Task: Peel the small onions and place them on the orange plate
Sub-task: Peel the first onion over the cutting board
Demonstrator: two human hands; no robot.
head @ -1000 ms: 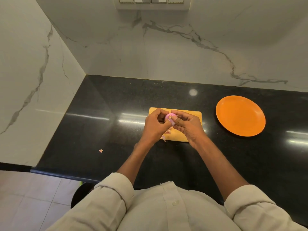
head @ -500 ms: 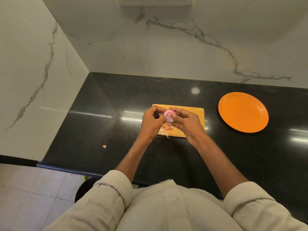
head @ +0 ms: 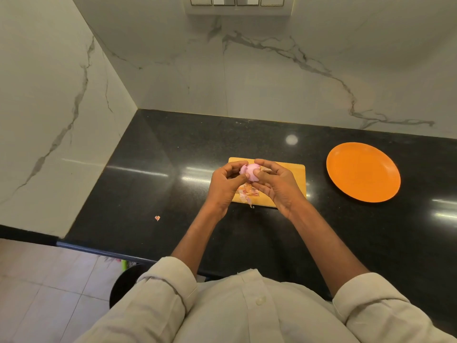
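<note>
A small pink onion (head: 252, 171) is held between both hands just above the yellow cutting board (head: 295, 172). My left hand (head: 226, 184) pinches its left side, where a flap of skin sticks out. My right hand (head: 277, 185) grips its right side and underside. Loose papery peels (head: 247, 193) lie on the board under the hands. The orange plate (head: 363, 171) sits bare on the black counter to the right of the board.
A small scrap of peel (head: 157, 218) lies on the black counter (head: 148, 184) to the left. Marble walls close the back and left side. A switch panel (head: 237, 1) is on the back wall. The counter's front edge runs near my body.
The onion shows more bare pink surface as the hands turned it between the fingers. More peel lies on the board. The camera view shifted slightly.
</note>
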